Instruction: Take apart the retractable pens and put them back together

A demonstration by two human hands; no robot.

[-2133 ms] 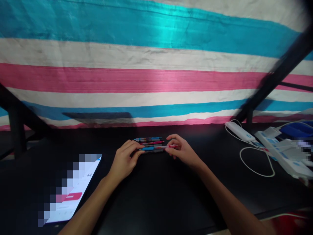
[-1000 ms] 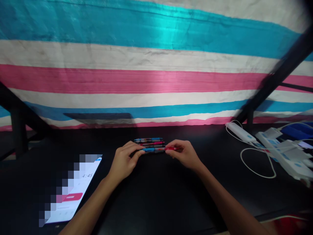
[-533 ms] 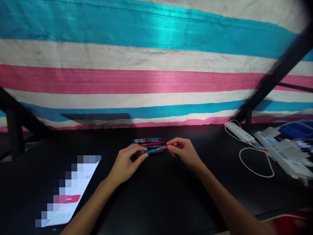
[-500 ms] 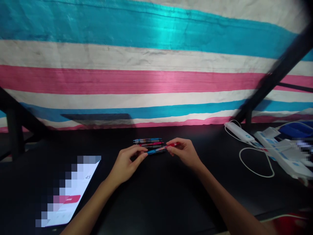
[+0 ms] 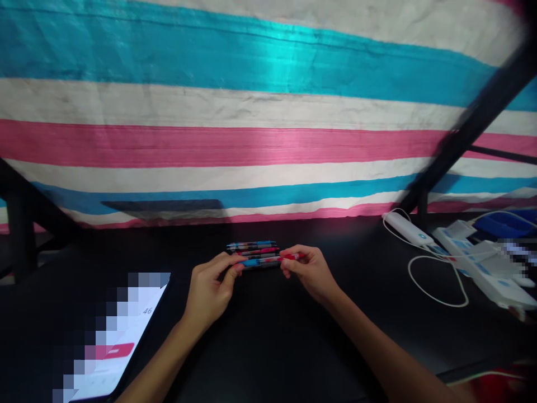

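Observation:
A pen (image 5: 265,261) with a blue section on its left and a red section on its right spans the gap between my hands, lying nearly level. My left hand (image 5: 213,284) pinches its blue end with thumb and forefinger. At the red end, my right hand (image 5: 309,270) has its fingertips closed on the barrel. Just behind, several pens (image 5: 251,245) with blue, red and dark parts lie side by side on the black table (image 5: 268,341). Part of this row is covered by the held pen and my fingers.
To the left lies a lit tablet-like screen (image 5: 113,350), partly pixelated. A white power strip (image 5: 482,268), a white device (image 5: 408,228) and a looped cable (image 5: 438,303) occupy the right side. Striped sheeting (image 5: 251,145) hangs behind the table.
The held pen has turned from a slant to almost level. Both hands have shifted slightly left in view, still gripping its ends. The number on the screen changed from 45 to 46.

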